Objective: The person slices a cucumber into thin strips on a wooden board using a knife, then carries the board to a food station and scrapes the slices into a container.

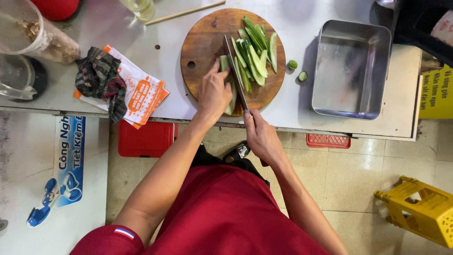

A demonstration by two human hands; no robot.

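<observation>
Worktop [141, 28] first, since it's the biggest thing here: pale, a bit cluttered, with a round wooden cutting board [203, 42] near the front edge. Right of the board sits a metal tray [351, 71], nothing in it that shows, and two little cut cucumber ends [297, 70] lie between board and tray. Off to the left there's a dark cloth [100, 75] on top of an orange and white packet [146, 92], plus a plastic jug [33, 33] in the corner.

On the board it looks like mid-slicing. The left hand [213, 92] is pressed down over a cucumber piece [230, 99], fingers curled on it, and the right hand [261, 137] is clenched round the handle of a knife [234, 71] whose blade runs along the cucumber. A pile of cucumber strips [255, 52] lies just right of the blade.

Judging by that, the cut calls for keeping the left fingertips clear, as they sit right beside the blade. The strip pile crowds the blade's right side too.
</observation>
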